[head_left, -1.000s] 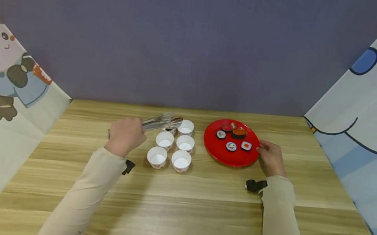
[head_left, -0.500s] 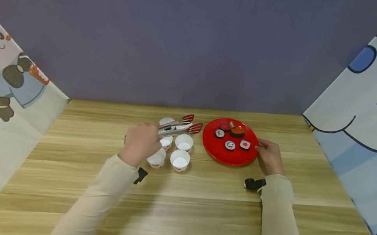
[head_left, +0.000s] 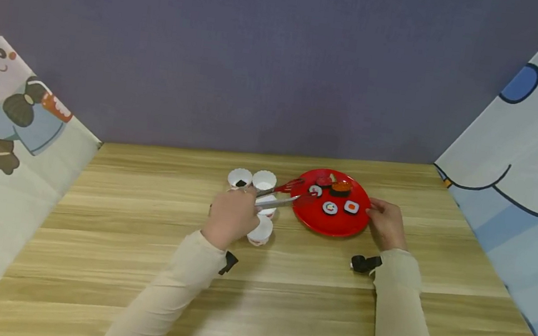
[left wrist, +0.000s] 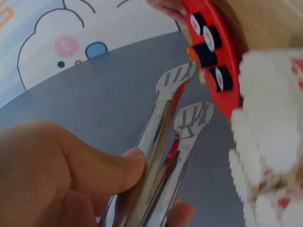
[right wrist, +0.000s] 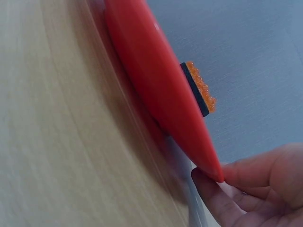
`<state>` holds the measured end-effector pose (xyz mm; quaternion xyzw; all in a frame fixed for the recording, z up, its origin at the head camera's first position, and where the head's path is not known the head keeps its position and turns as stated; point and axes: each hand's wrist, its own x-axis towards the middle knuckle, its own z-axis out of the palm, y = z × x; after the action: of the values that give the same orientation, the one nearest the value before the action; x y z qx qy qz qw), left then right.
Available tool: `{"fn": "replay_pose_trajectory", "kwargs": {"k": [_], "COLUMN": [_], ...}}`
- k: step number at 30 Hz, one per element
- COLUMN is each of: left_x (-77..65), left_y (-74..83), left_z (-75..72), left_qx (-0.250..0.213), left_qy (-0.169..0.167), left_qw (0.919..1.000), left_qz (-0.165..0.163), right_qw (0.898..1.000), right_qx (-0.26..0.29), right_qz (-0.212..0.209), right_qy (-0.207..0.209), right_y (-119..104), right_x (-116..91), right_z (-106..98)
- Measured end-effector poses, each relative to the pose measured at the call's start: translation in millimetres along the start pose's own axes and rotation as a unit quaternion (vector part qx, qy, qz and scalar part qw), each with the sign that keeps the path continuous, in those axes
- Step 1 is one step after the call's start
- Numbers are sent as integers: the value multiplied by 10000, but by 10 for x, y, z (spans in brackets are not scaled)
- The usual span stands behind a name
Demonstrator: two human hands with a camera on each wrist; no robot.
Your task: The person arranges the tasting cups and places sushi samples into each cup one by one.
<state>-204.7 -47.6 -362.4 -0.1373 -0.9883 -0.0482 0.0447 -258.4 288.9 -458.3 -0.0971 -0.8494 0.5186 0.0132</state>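
My left hand [head_left: 231, 216] grips metal tongs [left wrist: 158, 146] with slotted tips, thumb on one arm and fingers on the other. The tips are spread apart, with nothing visible between them, and reach over the left part of a red plate [head_left: 313, 221]. On the plate sit several sushi pieces: a round roll [head_left: 315, 190] nearest the tongs, another round roll [head_left: 330, 208], a squarish roll [head_left: 351, 207], an orange roe sushi [head_left: 341, 188] and a red piece [head_left: 324, 181]. My right hand [head_left: 387, 225] pinches the plate's right rim between thumb and fingers.
White paper cups stand left of the plate, partly behind my left hand. The back-left cup [head_left: 240, 177] contains something dark; the back-right cup [head_left: 264, 180] is beside it. A grey panel [head_left: 280, 79] rises behind the wooden table [head_left: 302, 306].
My left hand has carried the tongs rightward, from over the cups to over the plate's left side. The tongs' tips look wider apart. My right hand has stayed at the plate's rim.
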Motion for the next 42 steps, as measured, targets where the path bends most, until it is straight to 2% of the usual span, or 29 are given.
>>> {"fn": "replay_pose_trajectory", "kwargs": {"k": [4,13,21,29,34,38,42], "left_x": [-1,81,131,123,161,180,190], "left_y": [107,286,407,457,504,542,565], "left_z": [64,195,379,464,476,501,512], "left_qx": [-15,-29,-37,-42,-119,-158,-110], "left_qy": [196,-156,-12,291,77,-113,-74], "left_qw": [9997,9996,9997,9993,9998,9998,9999], "left_qz": [114,234,221,224,126,19,68], "right_qw": [10000,9999,9999,9998,10000,9999,10000], "right_qx": [-88,-95,-106,-10,-65,-53,-44], "right_qz": [2,49,91,95,-2,89,50], "right_qy": [-6,-19,-31,-148,-46,-16,27], "right_y": [8,-7,-21,6,31,46,44], "right_x": [-1,-13,-22,17,28,21,16], "right_z": [-8,-10,24,77,41,19,8]}}
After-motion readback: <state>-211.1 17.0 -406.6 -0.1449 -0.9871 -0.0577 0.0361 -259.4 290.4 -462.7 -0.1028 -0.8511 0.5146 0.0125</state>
